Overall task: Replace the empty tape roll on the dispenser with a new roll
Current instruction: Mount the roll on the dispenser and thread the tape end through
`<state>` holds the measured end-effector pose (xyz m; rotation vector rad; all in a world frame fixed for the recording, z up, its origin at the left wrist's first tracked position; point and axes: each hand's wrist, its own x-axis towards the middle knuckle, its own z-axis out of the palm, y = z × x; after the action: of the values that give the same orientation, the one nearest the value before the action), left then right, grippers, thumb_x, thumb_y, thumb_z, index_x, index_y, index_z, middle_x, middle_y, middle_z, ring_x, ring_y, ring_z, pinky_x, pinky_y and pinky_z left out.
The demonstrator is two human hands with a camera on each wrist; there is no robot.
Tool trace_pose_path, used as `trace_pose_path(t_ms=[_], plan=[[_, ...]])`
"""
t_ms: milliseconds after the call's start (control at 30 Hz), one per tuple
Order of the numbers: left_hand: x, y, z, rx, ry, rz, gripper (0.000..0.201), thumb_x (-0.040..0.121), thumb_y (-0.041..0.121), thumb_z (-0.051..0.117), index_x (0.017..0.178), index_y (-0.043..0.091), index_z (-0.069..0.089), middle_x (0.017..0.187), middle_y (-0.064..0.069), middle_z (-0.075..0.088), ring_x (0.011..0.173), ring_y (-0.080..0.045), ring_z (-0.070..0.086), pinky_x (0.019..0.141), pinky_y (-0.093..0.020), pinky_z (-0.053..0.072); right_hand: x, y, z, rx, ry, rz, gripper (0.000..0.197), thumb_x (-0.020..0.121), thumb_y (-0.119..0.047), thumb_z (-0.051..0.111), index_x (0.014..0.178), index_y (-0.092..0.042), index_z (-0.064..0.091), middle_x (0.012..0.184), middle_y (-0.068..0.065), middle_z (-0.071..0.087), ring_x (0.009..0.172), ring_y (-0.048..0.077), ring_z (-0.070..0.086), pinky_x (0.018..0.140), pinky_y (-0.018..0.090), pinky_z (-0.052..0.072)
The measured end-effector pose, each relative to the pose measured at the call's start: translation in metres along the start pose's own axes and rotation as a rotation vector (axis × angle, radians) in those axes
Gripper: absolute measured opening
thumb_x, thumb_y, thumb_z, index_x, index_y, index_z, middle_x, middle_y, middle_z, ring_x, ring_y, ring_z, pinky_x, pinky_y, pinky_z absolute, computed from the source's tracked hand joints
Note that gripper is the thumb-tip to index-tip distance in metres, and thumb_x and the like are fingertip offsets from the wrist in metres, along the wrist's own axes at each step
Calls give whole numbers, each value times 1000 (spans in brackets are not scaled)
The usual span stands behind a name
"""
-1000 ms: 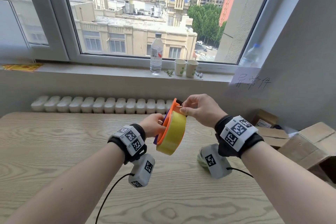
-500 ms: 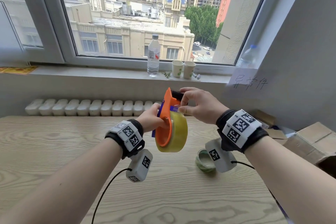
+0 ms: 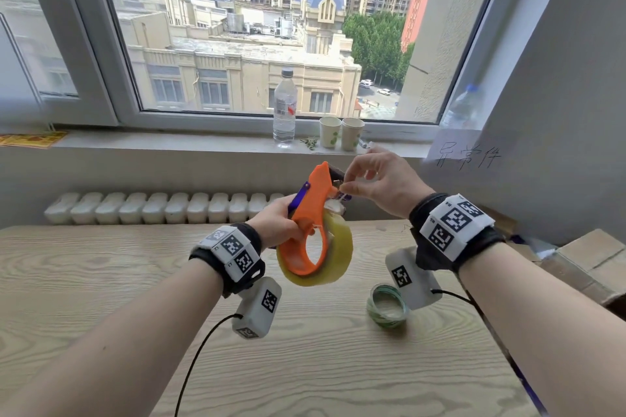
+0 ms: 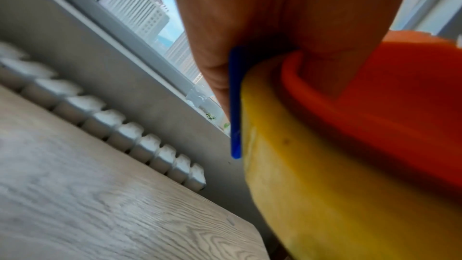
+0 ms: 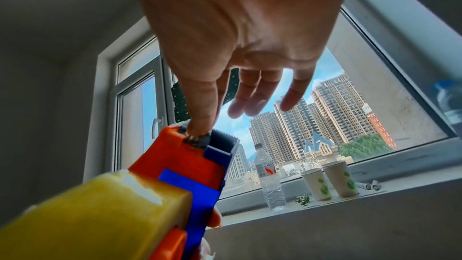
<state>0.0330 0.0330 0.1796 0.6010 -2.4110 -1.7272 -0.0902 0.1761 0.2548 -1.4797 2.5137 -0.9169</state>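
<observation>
Wooden surface [image 3: 101,332] nearest. An empty tape core [image 3: 386,306] — thin greenish ring — lies flat on it, below and right of the dispenser, partly behind the right wrist camera.

Orange dispenser [image 3: 313,210] held up above the surface, nose tilted away. New yellow tape roll [image 3: 333,252] sits on its hub.

Left hand [image 3: 276,222] on the dispenser's left side, grip closed round the orange body at the hub, fingers against the blue flap [image 4: 236,102].

Right hand [image 3: 382,179] at the dispenser's nose — thumb and forefinger pinching at the tape end by the serrated blade [image 5: 221,136]; other fingers spread loose.

Beyond the dispenser: white radiator [image 3: 162,208], then windowsill [image 3: 169,142] with water bottle [image 3: 284,108] and two paper cups [image 3: 340,132].
</observation>
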Motion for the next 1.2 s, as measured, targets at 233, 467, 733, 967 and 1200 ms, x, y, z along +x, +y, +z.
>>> trace_pose_path(t_ms=[233,467,733,967,1200], plan=[[1,5,-10,-2,4,-10,43,71,-19,58,93,17,55,76,0,60,73,-14,58,64,-25,49,7,5,-7,71,-2,13,10,79,-23,72,74,-21,64,72,-9,51,61,2,41,55,14,35],[3,9,-17,70,18,-40,43,70,-17,59,96,17,60,81,-2,64,85,-24,61,83,-41,50,12,2,-9,71,55,-30,10,77,-24,75,75,-19,68,69,-7,53,57,2,39,55,18,36],[-2,10,-15,106,-2,-64,54,72,-15,60,121,10,55,98,-9,65,95,-26,62,78,-35,52,9,-5,-11,62,40,-27,9,78,-24,74,75,-20,66,67,-9,53,59,3,42,57,20,37],[-8,14,-14,111,-23,-70,44,72,-12,60,105,16,61,80,0,64,77,-15,61,66,-24,54,5,-14,-14,51,30,-47,15,78,-22,74,68,-26,63,63,-10,52,59,4,43,60,21,40],[-9,12,-14,125,38,-3,56,52,-1,55,106,11,63,86,-11,65,85,-27,62,80,-43,52,-7,-7,-13,317,19,83,6,78,-12,75,76,-10,70,63,1,68,47,1,59,51,20,50]])
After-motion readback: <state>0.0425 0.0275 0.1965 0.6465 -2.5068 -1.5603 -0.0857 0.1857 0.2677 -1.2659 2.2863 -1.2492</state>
